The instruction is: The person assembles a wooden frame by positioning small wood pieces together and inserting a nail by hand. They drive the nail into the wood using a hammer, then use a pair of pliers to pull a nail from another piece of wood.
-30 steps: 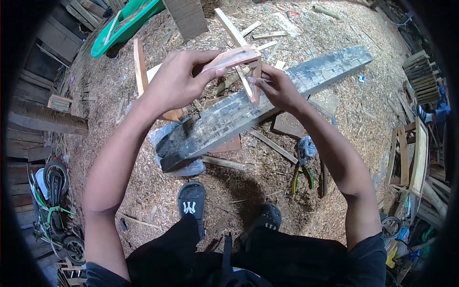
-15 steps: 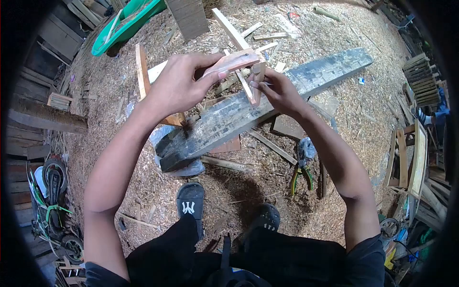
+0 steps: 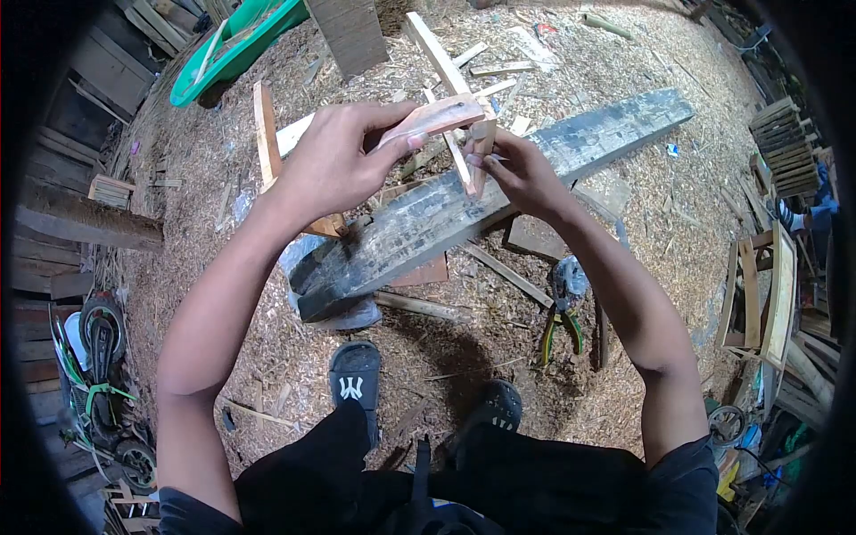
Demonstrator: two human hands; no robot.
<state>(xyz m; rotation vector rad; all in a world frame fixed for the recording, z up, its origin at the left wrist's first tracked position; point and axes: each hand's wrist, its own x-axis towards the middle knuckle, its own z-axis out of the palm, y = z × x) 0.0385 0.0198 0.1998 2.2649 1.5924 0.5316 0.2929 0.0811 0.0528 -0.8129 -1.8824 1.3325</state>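
A small frame of pale wooden strips (image 3: 439, 116) is held up above a thick weathered beam (image 3: 499, 183). My left hand (image 3: 343, 152) pinches the frame's reddish end piece between thumb and fingers. On the other side, my right hand (image 3: 515, 168) grips the short upright piece near the joint, its fingertips partly hidden behind the wood. One long strip of the frame points away from me. Pliers with green and yellow handles (image 3: 561, 334) lie on the ground right of the beam's near end.
A green tub (image 3: 234, 55) stands at the upper left beside a wooden post (image 3: 349, 36). Wood shavings and offcuts cover the ground. A small motorbike (image 3: 100, 383) is at the left, a wooden frame (image 3: 777, 294) at the right.
The far end of the held wooden frame has shifted slightly to the right. Both hands keep their grip in nearly the same place.
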